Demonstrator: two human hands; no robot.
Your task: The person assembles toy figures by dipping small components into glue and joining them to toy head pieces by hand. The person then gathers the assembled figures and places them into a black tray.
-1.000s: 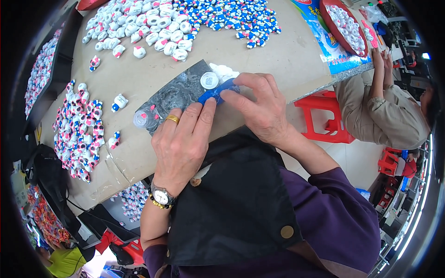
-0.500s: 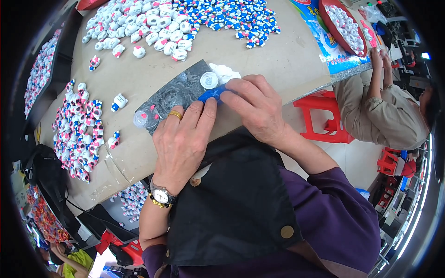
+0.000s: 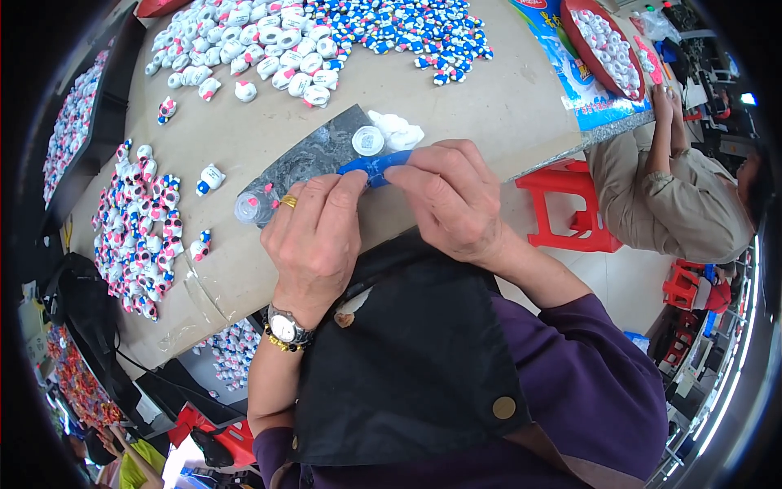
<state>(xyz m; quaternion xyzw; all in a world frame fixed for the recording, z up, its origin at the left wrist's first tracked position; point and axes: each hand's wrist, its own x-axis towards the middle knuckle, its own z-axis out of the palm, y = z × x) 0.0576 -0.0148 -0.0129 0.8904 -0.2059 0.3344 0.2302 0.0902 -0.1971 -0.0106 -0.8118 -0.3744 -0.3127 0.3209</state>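
Note:
A short blue strip [image 3: 376, 168], slightly curved, stretches between my two hands over the near edge of a dark grey mat [image 3: 314, 155]. My left hand [image 3: 318, 224] pinches its left end between thumb and fingers. At the other end my right hand [image 3: 452, 191] grips it the same way. What exactly the strip is I cannot make out. Just beyond it on the mat stands a small round tub [image 3: 368, 141] with a pale top, and a crumpled white lump [image 3: 397, 129] lies beside that. A clear round cup [image 3: 247, 208] and small pink pieces [image 3: 262, 196] sit at the mat's left end.
White figurine parts [image 3: 285, 57] and smaller blue-and-white pieces [image 3: 399, 33] heap at the back. Finished-looking pink-and-blue figurines [image 3: 138, 236] pile up at left. A red bowl [image 3: 603, 49] holds white pieces at the far right, near a seated person [image 3: 680, 179] and a red stool [image 3: 570, 204].
Both hands have drawn slightly nearer to me and further apart. More of the blue strip shows between them, lifted from the mat's edge.

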